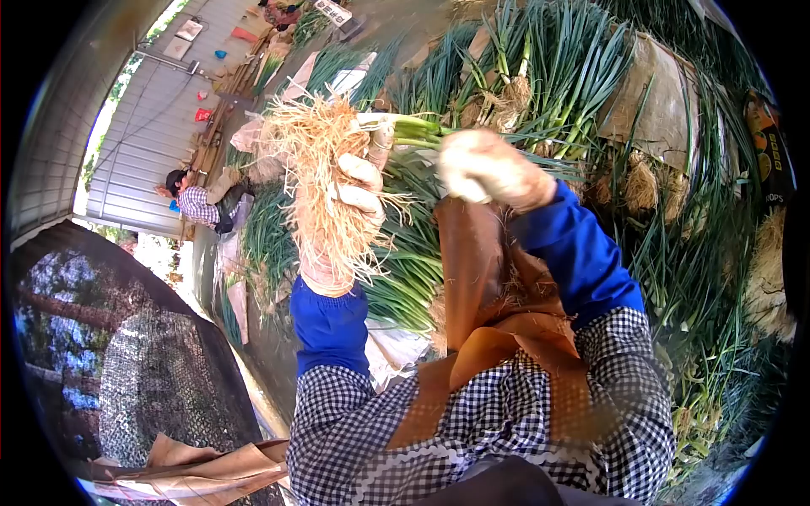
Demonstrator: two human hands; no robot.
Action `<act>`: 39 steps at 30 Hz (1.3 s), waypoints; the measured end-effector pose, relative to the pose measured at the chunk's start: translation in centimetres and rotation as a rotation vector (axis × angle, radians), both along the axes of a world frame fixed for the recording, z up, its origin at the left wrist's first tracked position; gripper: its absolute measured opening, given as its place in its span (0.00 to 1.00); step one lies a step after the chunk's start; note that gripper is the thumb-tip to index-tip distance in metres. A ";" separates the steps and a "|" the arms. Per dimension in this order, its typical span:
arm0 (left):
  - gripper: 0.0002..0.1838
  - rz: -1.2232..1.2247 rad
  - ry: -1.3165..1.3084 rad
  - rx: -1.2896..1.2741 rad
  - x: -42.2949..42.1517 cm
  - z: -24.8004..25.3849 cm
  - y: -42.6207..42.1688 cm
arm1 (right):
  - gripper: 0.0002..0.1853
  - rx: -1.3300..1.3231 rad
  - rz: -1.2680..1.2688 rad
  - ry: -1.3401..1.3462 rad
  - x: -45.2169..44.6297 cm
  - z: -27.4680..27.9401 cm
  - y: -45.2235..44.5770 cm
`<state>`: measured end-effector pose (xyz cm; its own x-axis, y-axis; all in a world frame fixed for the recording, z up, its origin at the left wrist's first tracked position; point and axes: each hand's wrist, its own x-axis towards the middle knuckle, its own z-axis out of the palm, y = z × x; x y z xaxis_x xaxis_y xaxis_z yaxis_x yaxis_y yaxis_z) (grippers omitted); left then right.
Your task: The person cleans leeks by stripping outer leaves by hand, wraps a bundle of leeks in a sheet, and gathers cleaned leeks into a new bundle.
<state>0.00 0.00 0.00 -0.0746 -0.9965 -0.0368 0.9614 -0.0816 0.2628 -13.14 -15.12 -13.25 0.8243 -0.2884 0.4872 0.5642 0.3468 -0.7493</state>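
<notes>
My left hand (359,190) is raised, its fingers wrapped round a bunch of green onions (396,126). The pale, stringy roots (316,139) point left and hang down over the hand and wrist, while the white and green stalks run off to the right. My right hand (494,169) is beside the green part of the stalks, smeared by motion. Its fingers look curled in; what they hold, if anything, is hidden. Below the hands, more green onions (405,278) lie in a pile.
A brown apron (477,270) covers my front. Heaps of green onions (574,76) lie ahead and to the right, partly under a beige sheet (654,101). Another person (202,202) sits at the left by a corrugated wall (143,143). Dark netting (152,379) hangs at lower left.
</notes>
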 end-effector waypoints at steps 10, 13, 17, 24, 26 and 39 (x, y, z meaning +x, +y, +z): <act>0.21 0.092 0.089 0.021 -3.0 2.9 -1.8 | 0.16 -1.082 -1.096 0.272 8.4 -1.3 5.1; 0.22 0.043 0.098 0.000 -4.5 4.6 -2.5 | 0.11 -1.022 -1.075 0.197 10.5 -1.9 3.2; 0.19 0.096 0.021 -0.058 -5.6 7.1 -2.3 | 0.09 -1.203 -1.022 0.368 8.9 -1.7 2.2; 0.23 0.002 0.091 -0.112 -5.0 7.5 -2.1 | 0.14 -0.915 -1.272 0.732 -0.1 -10.2 -2.1; 0.22 0.007 0.079 -0.096 -5.3 7.4 -1.9 | 0.13 -0.949 -1.296 0.870 -4.3 -12.1 -3.0; 0.21 -0.090 0.164 -0.073 -7.2 7.7 -2.5 | 0.12 -1.086 -1.233 0.347 5.6 2.7 4.3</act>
